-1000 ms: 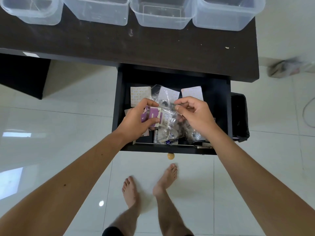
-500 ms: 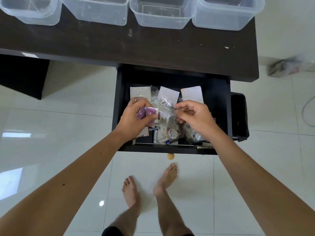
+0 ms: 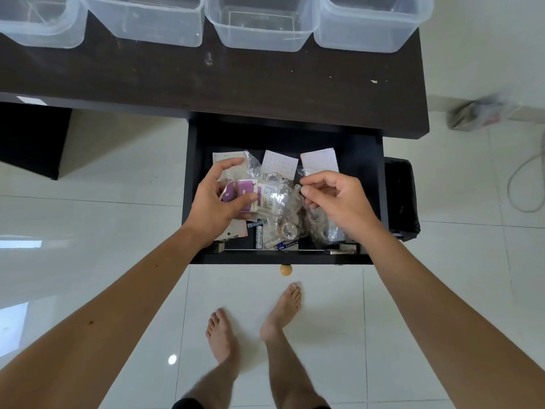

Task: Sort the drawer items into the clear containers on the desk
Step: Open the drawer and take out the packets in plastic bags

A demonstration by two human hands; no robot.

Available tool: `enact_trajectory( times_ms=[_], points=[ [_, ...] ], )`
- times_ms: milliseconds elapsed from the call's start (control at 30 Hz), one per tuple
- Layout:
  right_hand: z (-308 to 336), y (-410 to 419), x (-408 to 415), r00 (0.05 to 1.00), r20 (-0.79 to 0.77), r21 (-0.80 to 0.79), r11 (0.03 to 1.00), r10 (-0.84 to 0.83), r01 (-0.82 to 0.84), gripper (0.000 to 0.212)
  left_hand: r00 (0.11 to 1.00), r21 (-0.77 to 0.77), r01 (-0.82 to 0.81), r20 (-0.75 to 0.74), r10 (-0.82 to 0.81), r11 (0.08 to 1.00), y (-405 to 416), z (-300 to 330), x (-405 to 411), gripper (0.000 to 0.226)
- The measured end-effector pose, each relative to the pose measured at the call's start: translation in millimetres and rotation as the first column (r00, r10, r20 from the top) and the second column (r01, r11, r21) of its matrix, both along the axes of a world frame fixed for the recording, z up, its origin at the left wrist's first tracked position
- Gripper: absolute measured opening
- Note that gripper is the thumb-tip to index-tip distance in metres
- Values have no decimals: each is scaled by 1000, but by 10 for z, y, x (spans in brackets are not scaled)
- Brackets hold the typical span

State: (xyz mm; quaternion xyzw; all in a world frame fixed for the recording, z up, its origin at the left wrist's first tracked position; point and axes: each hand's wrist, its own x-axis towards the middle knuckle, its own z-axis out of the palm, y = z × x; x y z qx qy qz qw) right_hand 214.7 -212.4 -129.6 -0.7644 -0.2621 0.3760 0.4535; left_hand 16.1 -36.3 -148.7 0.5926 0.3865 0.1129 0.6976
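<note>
The black drawer (image 3: pixel 365 172) is pulled out below the dark desk (image 3: pixel 206 81). Inside lie clear plastic bags (image 3: pixel 283 202), patterned white cards (image 3: pixel 320 160), batteries (image 3: pixel 259 236) and small packets. My left hand (image 3: pixel 215 202) holds a purple-and-white packet (image 3: pixel 244 196) between thumb and fingers over the left half of the drawer. My right hand (image 3: pixel 336 199) has curled fingers and pinches the edge of a clear plastic bag at the drawer's right half. Several clear containers (image 3: pixel 259 28) stand in a row on the far side of the desk.
A black bin (image 3: pixel 402 199) stands right of the drawer. The drawer's round wooden knob (image 3: pixel 286 270) sticks out toward my bare feet (image 3: pixel 253 326) on the white tiled floor. A crumpled bag (image 3: pixel 477 113) and a cable (image 3: pixel 528 184) lie on the floor at right.
My left hand shifted slightly up and opened its fingers more round the purple packet. My right hand moved a little right, still pinching plastic.
</note>
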Motion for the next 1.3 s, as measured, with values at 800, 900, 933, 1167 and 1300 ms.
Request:
enact_trajectory(
  times_ms=[800, 900, 933, 1167, 1300],
  points=[
    [-256, 132, 430, 888, 398, -359, 930, 228, -78, 37, 993, 12, -51, -103, 52, 999, 11, -106, 37, 33],
    [-184, 106, 416, 875, 442, -293, 954, 199, -69, 11, 994, 20, -48, -101, 50, 999, 14, -91, 32, 33],
    [-134, 103, 414, 876, 441, -270, 960, 195, -78, 10, 993, 27, -51, -106, 53, 998, 17, -87, 31, 33],
    [459, 212, 347, 946, 310, 5, 994, 100, -107, 9, 992, 54, -67, -108, 72, 996, 7, -4, 28, 32],
    [569, 340, 282, 950, 260, 21, 983, 171, -183, 11, 996, 42, -66, -60, 69, 997, 1, 44, 23, 31]
  ],
)
